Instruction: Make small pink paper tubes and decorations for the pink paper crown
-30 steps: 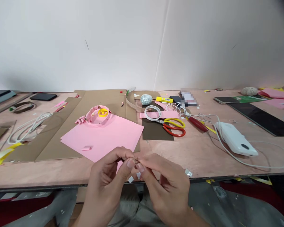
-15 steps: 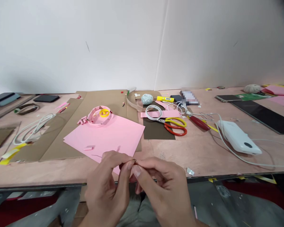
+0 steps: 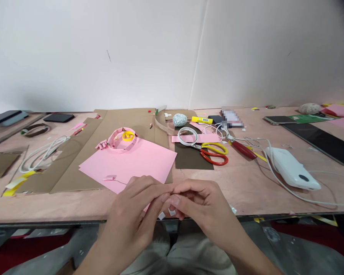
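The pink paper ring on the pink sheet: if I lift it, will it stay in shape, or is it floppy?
The pink paper ring will probably feel light, being a thin strip standing on edge. It may hold its curve but likely crushes easily if pinched. The rolled curls at its left side look loosely attached, so they may bend first.

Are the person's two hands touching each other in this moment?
Touching: the head view shows the left hand and right hand meeting at the fingertips.
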The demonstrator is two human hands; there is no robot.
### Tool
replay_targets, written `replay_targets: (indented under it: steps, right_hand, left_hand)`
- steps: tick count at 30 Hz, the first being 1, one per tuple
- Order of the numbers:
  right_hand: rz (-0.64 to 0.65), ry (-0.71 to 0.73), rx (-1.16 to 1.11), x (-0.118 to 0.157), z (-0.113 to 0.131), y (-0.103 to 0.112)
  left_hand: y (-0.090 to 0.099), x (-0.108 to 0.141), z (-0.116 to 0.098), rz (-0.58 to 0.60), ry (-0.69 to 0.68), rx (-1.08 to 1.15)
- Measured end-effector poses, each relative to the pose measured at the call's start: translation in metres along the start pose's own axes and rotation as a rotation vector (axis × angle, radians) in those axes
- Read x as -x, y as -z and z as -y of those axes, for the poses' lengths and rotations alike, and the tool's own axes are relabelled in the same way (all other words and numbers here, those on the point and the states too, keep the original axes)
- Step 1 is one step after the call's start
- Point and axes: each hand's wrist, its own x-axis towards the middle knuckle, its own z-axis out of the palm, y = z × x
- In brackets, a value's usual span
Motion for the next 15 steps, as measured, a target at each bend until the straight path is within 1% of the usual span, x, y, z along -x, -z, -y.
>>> replay_targets:
  steps: [1, 3, 4, 6, 7, 8, 9, 10, 11, 13, 14, 15]
  right_hand:
    - [-0.006, -0.016, -0.036, -0.001, -0.003, 0.002]
    - [-0.055, -0.023, -0.089, -0.002, -0.009, 0.005]
    - [-0.093, -0.01, -0.104, -0.003, -0.011, 0.006]
    - [-0.181, 0.052, -0.119, -0.003, -0.014, 0.01]
    - [-0.223, 0.089, -0.119, -0.004, -0.015, 0.013]
    - [-0.262, 0.118, -0.115, -0.004, -0.016, 0.015]
    - [-0.298, 0.135, -0.11, -0.005, -0.017, 0.018]
    - [-0.33, 0.142, -0.104, -0.006, -0.018, 0.02]
    - [-0.355, 0.144, -0.099, -0.007, -0.019, 0.022]
    - [-0.383, 0.137, -0.084, -0.008, -0.023, 0.025]
    - [-0.387, 0.132, -0.067, -0.009, -0.025, 0.026]
    - [-0.386, 0.128, -0.038, -0.01, -0.027, 0.027]
  left_hand:
    - [0.003, -0.002, 0.001, -0.011, -0.032, -0.034]
    - [0.012, -0.004, 0.005, -0.094, -0.058, -0.099]
    - [0.017, -0.004, 0.007, -0.171, -0.044, -0.13]
    - [0.031, 0.001, 0.013, -0.361, 0.015, -0.183]
    - [0.037, 0.005, 0.018, -0.434, 0.05, -0.205]
    - [0.044, 0.009, 0.023, -0.473, 0.079, -0.23]
    - [0.049, 0.014, 0.03, -0.437, 0.105, -0.253]
    - [0.052, 0.018, 0.037, -0.373, 0.134, -0.267]
    - [0.052, 0.022, 0.044, -0.262, 0.178, -0.28]
    - [0.047, 0.028, 0.058, -0.03, 0.282, -0.323]
    - [0.042, 0.029, 0.063, 0.068, 0.322, -0.357]
    - [0.036, 0.03, 0.068, 0.14, 0.35, -0.399]
